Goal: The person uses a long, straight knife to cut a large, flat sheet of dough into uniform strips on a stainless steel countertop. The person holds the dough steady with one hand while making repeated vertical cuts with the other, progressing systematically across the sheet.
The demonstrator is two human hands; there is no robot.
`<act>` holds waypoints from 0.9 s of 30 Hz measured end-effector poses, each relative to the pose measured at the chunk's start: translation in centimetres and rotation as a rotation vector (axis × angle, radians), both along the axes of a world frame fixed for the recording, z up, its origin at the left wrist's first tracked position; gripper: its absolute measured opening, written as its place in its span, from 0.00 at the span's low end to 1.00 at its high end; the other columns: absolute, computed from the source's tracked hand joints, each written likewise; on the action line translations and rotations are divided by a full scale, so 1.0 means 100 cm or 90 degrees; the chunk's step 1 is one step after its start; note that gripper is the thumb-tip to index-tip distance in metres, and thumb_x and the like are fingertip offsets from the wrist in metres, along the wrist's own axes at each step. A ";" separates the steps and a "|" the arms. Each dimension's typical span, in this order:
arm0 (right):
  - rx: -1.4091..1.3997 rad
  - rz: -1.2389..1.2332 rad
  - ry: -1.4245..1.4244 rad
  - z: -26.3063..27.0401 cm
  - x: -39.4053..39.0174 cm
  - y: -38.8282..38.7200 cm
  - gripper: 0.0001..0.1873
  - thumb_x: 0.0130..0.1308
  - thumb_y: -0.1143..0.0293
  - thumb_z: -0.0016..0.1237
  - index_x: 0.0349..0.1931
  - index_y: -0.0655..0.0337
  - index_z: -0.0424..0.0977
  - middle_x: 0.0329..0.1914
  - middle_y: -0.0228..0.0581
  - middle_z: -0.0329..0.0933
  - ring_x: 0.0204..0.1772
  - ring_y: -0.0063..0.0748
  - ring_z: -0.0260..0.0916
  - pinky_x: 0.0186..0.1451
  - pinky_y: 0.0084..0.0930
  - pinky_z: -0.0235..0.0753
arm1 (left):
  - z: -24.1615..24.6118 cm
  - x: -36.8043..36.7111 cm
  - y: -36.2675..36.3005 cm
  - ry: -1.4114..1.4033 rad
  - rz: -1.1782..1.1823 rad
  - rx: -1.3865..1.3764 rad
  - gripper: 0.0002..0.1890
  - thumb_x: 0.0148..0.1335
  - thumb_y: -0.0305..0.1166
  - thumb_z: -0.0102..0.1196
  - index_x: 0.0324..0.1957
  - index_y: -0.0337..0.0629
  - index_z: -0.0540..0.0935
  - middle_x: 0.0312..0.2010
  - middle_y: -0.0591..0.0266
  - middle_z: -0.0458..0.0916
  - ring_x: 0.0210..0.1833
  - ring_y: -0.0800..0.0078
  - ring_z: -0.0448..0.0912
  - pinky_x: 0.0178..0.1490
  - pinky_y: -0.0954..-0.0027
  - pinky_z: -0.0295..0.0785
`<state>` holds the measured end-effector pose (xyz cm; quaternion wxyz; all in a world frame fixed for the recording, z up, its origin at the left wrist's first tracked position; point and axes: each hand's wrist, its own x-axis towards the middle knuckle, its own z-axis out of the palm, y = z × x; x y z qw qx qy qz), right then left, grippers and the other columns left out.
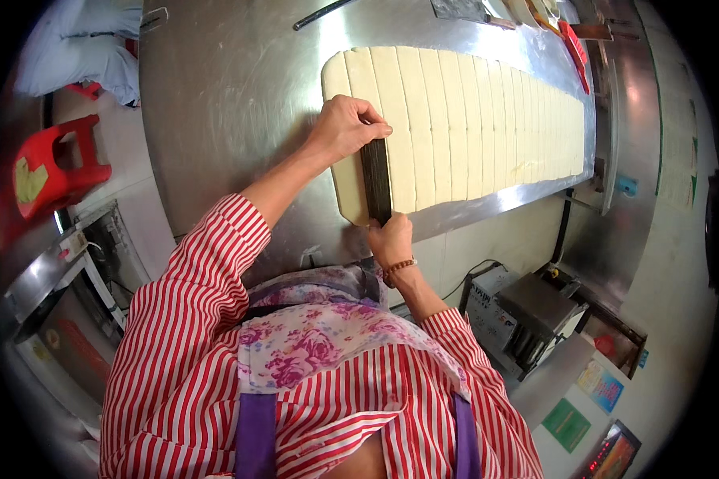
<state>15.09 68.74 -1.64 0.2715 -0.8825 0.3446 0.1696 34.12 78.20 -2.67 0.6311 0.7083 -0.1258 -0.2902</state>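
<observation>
A long slab of pale dough [485, 126] lies flat on a stainless steel table [227, 90]. Parallel lines cross it from its left part to its right end. Over the slab's left part rests a dark, flat, straight strip [376, 179], and I cannot tell whether it is a metal blade or wood. My left hand [353, 124] pinches the strip's far end between thumb and fingers. At the near end, by the dough's front edge, my right hand [392, 239] grips it. The strip's lower edge against the dough is hidden.
A dark rod [322, 14], a flat metal scraper [455, 8] and a red brush [574, 55] lie along the table's far side. To the left on the floor is a red plastic stool [66, 164]. A metal machine [515, 317] stands at lower right.
</observation>
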 end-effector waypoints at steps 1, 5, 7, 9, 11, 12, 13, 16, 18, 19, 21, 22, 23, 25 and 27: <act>0.010 0.008 -0.005 -0.004 -0.002 0.001 0.08 0.49 0.76 0.49 0.27 0.74 0.75 0.29 0.67 0.75 0.39 0.64 0.74 0.42 0.48 0.74 | -0.002 -0.001 0.000 -0.016 -0.003 0.008 0.06 0.51 0.31 0.64 0.28 0.38 0.85 0.23 0.65 0.83 0.26 0.81 0.77 0.33 0.77 0.72; 0.017 0.034 -0.018 0.003 0.013 0.002 0.08 0.49 0.76 0.49 0.27 0.74 0.75 0.29 0.68 0.74 0.37 0.65 0.74 0.40 0.48 0.75 | -0.003 0.005 0.005 -0.029 0.001 0.039 0.06 0.52 0.31 0.63 0.29 0.38 0.84 0.24 0.66 0.82 0.26 0.81 0.76 0.33 0.77 0.72; 0.005 0.053 0.001 0.007 0.015 0.002 0.09 0.49 0.75 0.50 0.26 0.74 0.75 0.28 0.68 0.74 0.36 0.65 0.74 0.39 0.48 0.75 | -0.010 0.009 0.006 0.023 0.006 -0.014 0.07 0.52 0.31 0.64 0.28 0.36 0.84 0.23 0.65 0.82 0.25 0.82 0.76 0.31 0.78 0.72; -0.009 0.069 0.034 0.006 0.008 -0.004 0.09 0.49 0.75 0.50 0.26 0.75 0.75 0.27 0.69 0.74 0.36 0.65 0.74 0.39 0.48 0.75 | -0.019 0.006 0.005 0.084 0.008 -0.064 0.07 0.51 0.30 0.64 0.26 0.35 0.84 0.21 0.63 0.82 0.23 0.82 0.77 0.28 0.78 0.73; 0.002 0.067 0.038 0.013 -0.001 -0.001 0.10 0.50 0.74 0.50 0.25 0.76 0.74 0.26 0.69 0.74 0.35 0.66 0.74 0.40 0.48 0.75 | -0.026 -0.006 0.005 0.074 0.006 -0.058 0.07 0.52 0.29 0.64 0.26 0.34 0.83 0.21 0.64 0.82 0.22 0.83 0.76 0.26 0.79 0.72; 0.013 0.064 0.047 0.014 -0.006 -0.001 0.10 0.50 0.73 0.50 0.24 0.76 0.75 0.26 0.69 0.74 0.36 0.66 0.74 0.40 0.48 0.75 | -0.025 -0.011 0.004 0.076 0.001 -0.061 0.07 0.52 0.30 0.64 0.26 0.34 0.83 0.21 0.63 0.82 0.22 0.82 0.76 0.26 0.79 0.72; 0.024 0.061 0.055 0.015 -0.009 -0.002 0.11 0.50 0.73 0.50 0.24 0.77 0.75 0.27 0.69 0.74 0.36 0.67 0.74 0.41 0.48 0.75 | -0.024 -0.015 0.004 0.079 -0.004 -0.065 0.07 0.52 0.30 0.64 0.26 0.34 0.83 0.21 0.63 0.82 0.22 0.82 0.76 0.26 0.78 0.72; 0.011 0.023 0.031 0.001 -0.020 -0.003 0.10 0.51 0.73 0.49 0.26 0.75 0.75 0.27 0.67 0.75 0.36 0.66 0.74 0.42 0.48 0.74 | -0.021 -0.020 0.001 0.085 -0.018 -0.058 0.08 0.52 0.30 0.64 0.27 0.35 0.83 0.22 0.63 0.82 0.24 0.82 0.77 0.29 0.78 0.72; -0.006 0.009 0.030 -0.001 -0.023 0.000 0.10 0.51 0.73 0.49 0.27 0.74 0.76 0.27 0.66 0.75 0.36 0.65 0.74 0.42 0.48 0.74 | -0.020 -0.024 -0.002 0.072 -0.027 -0.045 0.08 0.53 0.31 0.64 0.28 0.35 0.83 0.23 0.64 0.82 0.25 0.83 0.77 0.30 0.79 0.72; -0.013 0.003 0.030 -0.002 -0.024 0.002 0.10 0.52 0.73 0.49 0.27 0.74 0.76 0.27 0.66 0.75 0.36 0.65 0.74 0.42 0.48 0.74 | -0.019 -0.028 -0.003 0.053 -0.031 -0.034 0.08 0.54 0.30 0.63 0.29 0.34 0.83 0.23 0.65 0.82 0.25 0.83 0.76 0.30 0.80 0.71; 0.025 0.028 -0.004 -0.008 -0.033 -0.002 0.10 0.52 0.73 0.49 0.28 0.73 0.75 0.27 0.65 0.74 0.36 0.65 0.74 0.41 0.48 0.73 | -0.019 -0.034 -0.001 0.038 -0.032 -0.024 0.08 0.54 0.31 0.63 0.31 0.34 0.84 0.24 0.64 0.82 0.26 0.82 0.77 0.31 0.80 0.71; 0.043 0.042 -0.024 -0.010 -0.037 -0.002 0.10 0.52 0.73 0.49 0.29 0.73 0.75 0.27 0.65 0.74 0.36 0.65 0.73 0.41 0.48 0.73 | -0.019 -0.036 0.002 0.042 -0.028 -0.024 0.09 0.54 0.31 0.63 0.31 0.33 0.84 0.24 0.63 0.83 0.26 0.81 0.78 0.32 0.79 0.72; 0.038 0.036 -0.039 -0.011 -0.039 0.000 0.09 0.52 0.73 0.49 0.28 0.73 0.75 0.27 0.65 0.74 0.36 0.65 0.73 0.41 0.49 0.72 | -0.018 -0.039 0.006 0.045 -0.022 -0.024 0.10 0.53 0.31 0.63 0.31 0.33 0.84 0.23 0.62 0.83 0.27 0.80 0.79 0.33 0.78 0.73; 0.019 0.022 -0.068 -0.009 -0.045 0.003 0.09 0.53 0.72 0.48 0.28 0.72 0.75 0.27 0.65 0.74 0.36 0.65 0.73 0.39 0.49 0.72 | -0.011 -0.042 0.023 0.114 0.073 -0.081 0.14 0.55 0.29 0.61 0.43 0.33 0.82 0.30 0.61 0.84 0.31 0.80 0.80 0.36 0.77 0.75; 0.020 -0.017 -0.116 0.003 -0.042 0.010 0.09 0.54 0.72 0.48 0.27 0.72 0.74 0.26 0.65 0.73 0.36 0.65 0.72 0.38 0.48 0.71 | -0.018 -0.044 0.050 0.151 0.204 -0.147 0.17 0.55 0.27 0.60 0.48 0.33 0.80 0.36 0.58 0.84 0.35 0.80 0.80 0.37 0.76 0.76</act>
